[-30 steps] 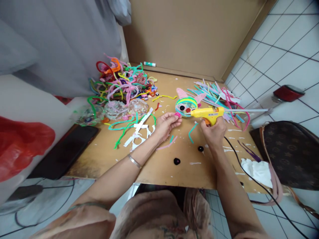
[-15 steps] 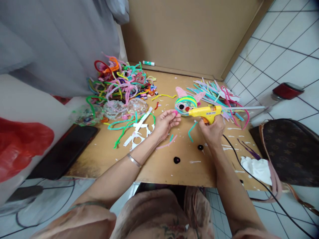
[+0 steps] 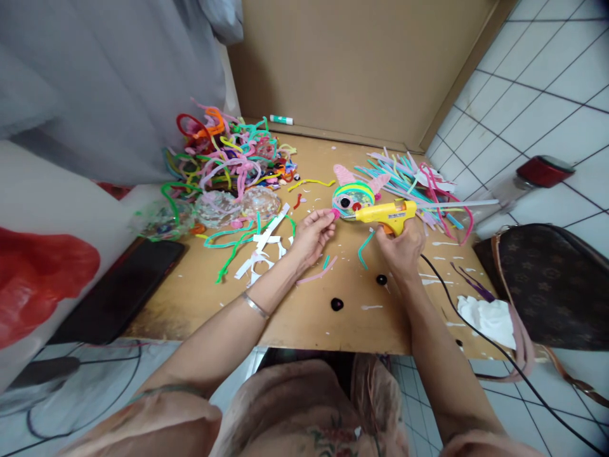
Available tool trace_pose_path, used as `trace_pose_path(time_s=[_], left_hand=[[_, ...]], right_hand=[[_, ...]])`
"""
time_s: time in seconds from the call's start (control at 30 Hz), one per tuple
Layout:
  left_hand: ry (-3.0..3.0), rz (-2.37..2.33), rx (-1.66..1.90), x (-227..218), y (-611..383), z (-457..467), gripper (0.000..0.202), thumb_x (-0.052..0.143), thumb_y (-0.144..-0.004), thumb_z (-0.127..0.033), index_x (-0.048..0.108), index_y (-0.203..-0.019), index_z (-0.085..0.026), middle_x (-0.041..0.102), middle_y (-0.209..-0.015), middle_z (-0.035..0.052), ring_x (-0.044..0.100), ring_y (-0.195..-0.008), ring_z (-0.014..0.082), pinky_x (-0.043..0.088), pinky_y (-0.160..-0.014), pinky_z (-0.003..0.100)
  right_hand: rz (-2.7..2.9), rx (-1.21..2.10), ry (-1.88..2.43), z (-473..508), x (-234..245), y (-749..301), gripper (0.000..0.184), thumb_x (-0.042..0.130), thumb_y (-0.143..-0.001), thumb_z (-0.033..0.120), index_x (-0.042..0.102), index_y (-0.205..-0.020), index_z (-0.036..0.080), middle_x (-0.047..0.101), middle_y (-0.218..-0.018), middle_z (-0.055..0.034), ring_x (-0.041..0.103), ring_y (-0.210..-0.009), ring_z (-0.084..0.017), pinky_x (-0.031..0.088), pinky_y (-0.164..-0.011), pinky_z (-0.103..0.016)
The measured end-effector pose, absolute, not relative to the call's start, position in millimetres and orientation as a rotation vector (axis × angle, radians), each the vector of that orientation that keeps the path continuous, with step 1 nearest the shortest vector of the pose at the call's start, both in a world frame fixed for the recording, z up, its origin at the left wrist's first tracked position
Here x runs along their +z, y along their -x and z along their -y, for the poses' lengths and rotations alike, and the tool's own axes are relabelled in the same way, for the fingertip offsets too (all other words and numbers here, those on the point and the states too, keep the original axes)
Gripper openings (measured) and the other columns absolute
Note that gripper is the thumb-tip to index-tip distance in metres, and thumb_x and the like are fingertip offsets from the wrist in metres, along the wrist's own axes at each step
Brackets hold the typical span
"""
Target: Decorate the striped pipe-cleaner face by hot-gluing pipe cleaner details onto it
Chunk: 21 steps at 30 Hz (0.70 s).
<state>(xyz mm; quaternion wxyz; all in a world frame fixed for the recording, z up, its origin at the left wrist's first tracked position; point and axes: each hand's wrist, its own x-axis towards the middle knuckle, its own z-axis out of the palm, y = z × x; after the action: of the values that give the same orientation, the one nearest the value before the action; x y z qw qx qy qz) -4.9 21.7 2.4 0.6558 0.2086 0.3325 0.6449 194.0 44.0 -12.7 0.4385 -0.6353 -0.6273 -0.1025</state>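
Between the thumb and fingertips of my left hand (image 3: 314,236) is a small bright pink piece (image 3: 336,214), perhaps a pompom; its exact kind is too small to make out. My right hand (image 3: 402,244) grips a yellow glue gun (image 3: 387,214), its nozzle pointing left and close against the pink piece. A pale glue stick (image 3: 459,204) sticks out of the gun's back. Just behind the nozzle stands an animal face (image 3: 365,195) with pink ears, green and yellow bands, a black eye and a red nose; the gun partly hides it.
Tangled pipe cleaners (image 3: 238,152) heap up at the back left, near clear plastic pieces (image 3: 216,208). White paper scraps (image 3: 261,254) lie by my left forearm. Black round pieces (image 3: 337,304) are in front. A phone (image 3: 124,285), a brown bag (image 3: 556,285) and the gun's cord (image 3: 457,304) flank the table.
The glue gun has shifted slightly left, and its nozzle now meets the pink piece. My left hand keeps its pinch. The whole view has moved a little.
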Motion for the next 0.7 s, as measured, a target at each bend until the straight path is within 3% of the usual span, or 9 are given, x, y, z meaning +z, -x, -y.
trace_pose_path(time_s=[0.17,0.37,0.53,0.7], left_hand=[[-0.464,-0.731,1.433,5.0,4.6,-20.6,0.017,0.081,-0.073,-0.008,0.066,-0.079,-0.012,0.065,-0.065,-0.0038,0.057,-0.055,0.0027,0.045,-0.054,0.013],[-0.425,-0.724,1.430,8.6,3.7,-19.5,0.018,0.073,-0.076,-0.004,0.070,-0.093,-0.010,0.065,-0.066,-0.0035,0.055,-0.052,0.0026,0.044,-0.053,0.014],[-0.440,-0.733,1.425,9.0,4.4,-18.0,0.011,0.073,-0.078,-0.006,0.064,-0.081,-0.013,0.064,-0.066,-0.0036,0.058,-0.055,0.0035,0.046,-0.055,0.013],[-0.455,-0.741,1.397,9.2,5.0,-17.2,0.013,0.073,-0.080,-0.006,0.062,-0.082,-0.013,0.069,-0.071,-0.0007,0.063,-0.058,0.0051,0.049,-0.058,0.015]], right_hand=[[1.578,-0.266,1.568,-44.6,-15.2,-195.1,0.020,0.057,-0.073,0.040,0.053,-0.085,0.024,0.062,-0.077,-0.0070,0.061,-0.078,-0.028,0.051,-0.073,-0.041],[1.560,-0.282,1.578,-45.0,-17.4,-195.2,0.020,0.057,-0.074,0.040,0.053,-0.085,0.025,0.062,-0.078,-0.0066,0.061,-0.079,-0.028,0.050,-0.073,-0.040],[1.550,-0.245,1.574,-42.9,-15.5,-193.9,0.020,0.055,-0.073,0.042,0.051,-0.084,0.025,0.061,-0.077,-0.0066,0.060,-0.076,-0.028,0.050,-0.072,-0.040],[1.555,-0.262,1.565,-42.3,-13.0,-192.6,0.021,0.056,-0.072,0.042,0.051,-0.085,0.025,0.063,-0.079,-0.0079,0.062,-0.079,-0.029,0.051,-0.075,-0.042]])
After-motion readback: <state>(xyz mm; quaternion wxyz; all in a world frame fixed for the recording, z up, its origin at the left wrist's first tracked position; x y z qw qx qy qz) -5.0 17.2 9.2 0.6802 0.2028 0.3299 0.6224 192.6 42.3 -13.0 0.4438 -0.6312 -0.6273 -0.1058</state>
